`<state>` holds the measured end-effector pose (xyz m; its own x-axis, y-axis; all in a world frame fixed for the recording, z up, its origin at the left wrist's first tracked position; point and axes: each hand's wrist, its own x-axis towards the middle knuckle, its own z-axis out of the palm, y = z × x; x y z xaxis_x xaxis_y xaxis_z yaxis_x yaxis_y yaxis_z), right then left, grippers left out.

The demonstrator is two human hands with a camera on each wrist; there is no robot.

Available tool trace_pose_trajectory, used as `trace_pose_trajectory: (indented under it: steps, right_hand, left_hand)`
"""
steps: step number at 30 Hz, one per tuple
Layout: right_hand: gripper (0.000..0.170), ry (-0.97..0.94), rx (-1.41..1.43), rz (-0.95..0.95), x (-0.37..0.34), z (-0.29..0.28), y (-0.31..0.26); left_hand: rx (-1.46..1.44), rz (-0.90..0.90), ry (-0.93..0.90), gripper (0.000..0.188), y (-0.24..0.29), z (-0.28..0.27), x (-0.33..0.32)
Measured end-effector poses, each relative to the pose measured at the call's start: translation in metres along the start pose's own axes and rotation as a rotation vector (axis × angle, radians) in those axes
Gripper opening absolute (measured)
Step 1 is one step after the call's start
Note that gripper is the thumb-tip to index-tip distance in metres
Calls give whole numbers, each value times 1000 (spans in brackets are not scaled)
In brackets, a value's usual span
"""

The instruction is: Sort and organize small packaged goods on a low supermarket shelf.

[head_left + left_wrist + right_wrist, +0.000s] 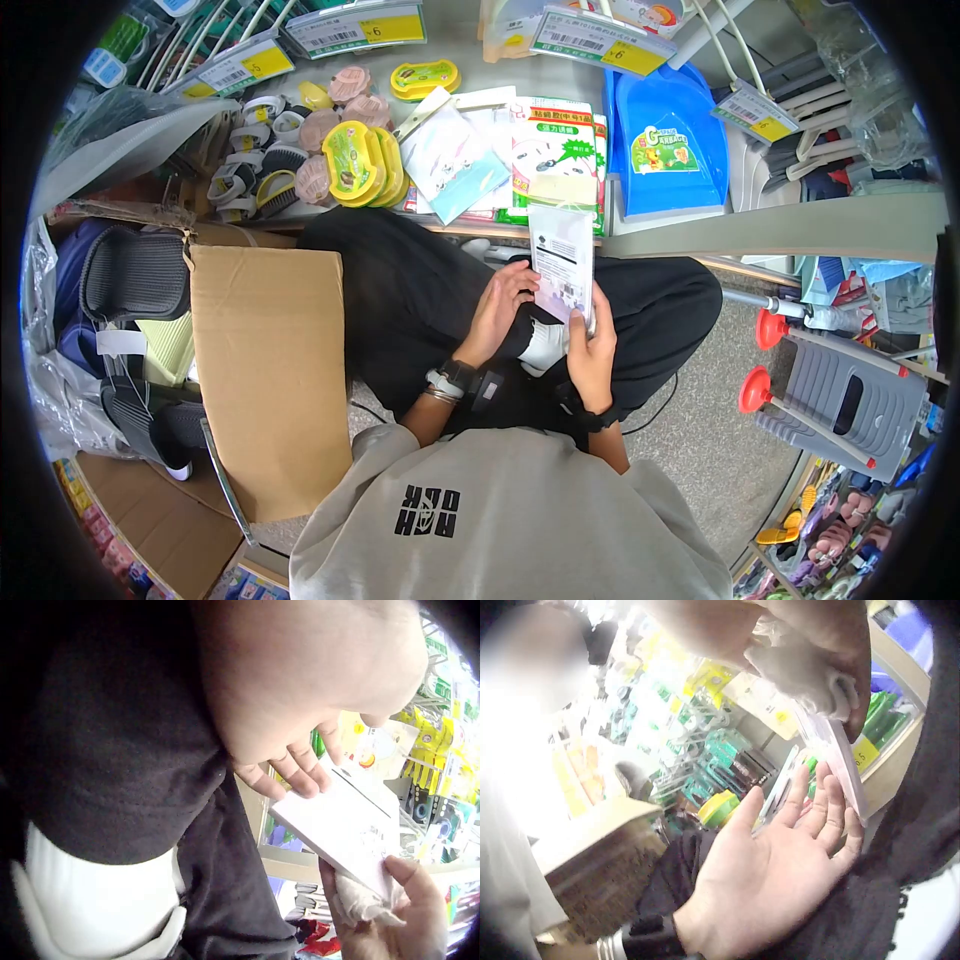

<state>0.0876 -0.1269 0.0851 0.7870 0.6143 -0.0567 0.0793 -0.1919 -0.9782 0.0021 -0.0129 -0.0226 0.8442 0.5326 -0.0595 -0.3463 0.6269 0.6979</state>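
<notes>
A stack of flat white packets (pixel 563 250) with printed text and a barcode stands tilted above the lap in the head view. My right hand (pixel 592 355) grips its lower right edge, thumb on the printed face. Bunched in that same hand is a crumpled white cloth or tissue (pixel 358 898), seen in the left wrist view. The left hand (pixel 495 310) has its fingers extended, the tips touching the stack's left edge. From the right wrist view, the left palm (pixel 772 877) faces up beside the stack.
On the shelf ahead lie yellow packs of brushes (pixel 358 165), loose clear packets (pixel 455 165), green-and-white packs (pixel 553 150) and a blue dustpan (pixel 670 140). A cardboard box (pixel 270 380) stands at left. Red plungers (pixel 755 388) and a grey stool (pixel 850 390) are at right.
</notes>
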Motion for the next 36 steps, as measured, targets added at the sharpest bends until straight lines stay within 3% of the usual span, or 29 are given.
trace_pose_trajectory:
  steps: [5,11,14,17,18,20,21,24,25,27,33,36]
  right_hand:
    - [38,-4,233,110,10,-11,17]
    - [40,31,550,164,18,-11,20]
    - [40,42,758,266,21,-8,23]
    - [39,19,919,354,24,-3,33]
    - [39,6,963,375,24,-1,38]
    - [36,4,922,403,23,4,41]
    - [35,4,893,401,22,8,42]
    - [33,-15,842,401,19,11,43]
    - [32,-25,832,400,19,11,43]
    - [33,-20,859,389,16,11,42]
    - [32,-8,822,452,-4,-9,46]
    - [30,58,595,385,-6,-20,44]
  left_hand:
    - [85,43,102,50,1,5,1]
    - [24,57,88,62,3,6,-1]
    - [-53,84,174,64,14,22,0]
    - [-99,38,177,65,13,21,-1]
    - [-40,-20,104,67,6,12,-2]
    - [76,-138,-39,72,-12,-12,-8]
    - [211,-138,-100,65,-8,-5,-13]
    - [309,-129,-44,60,-4,9,-11]
    - [284,-138,85,42,3,15,-9]
    - [308,-146,97,37,-3,7,-9]
    - [238,-137,88,32,-16,-8,-7]
    - [67,-124,73,33,-17,-4,-5]
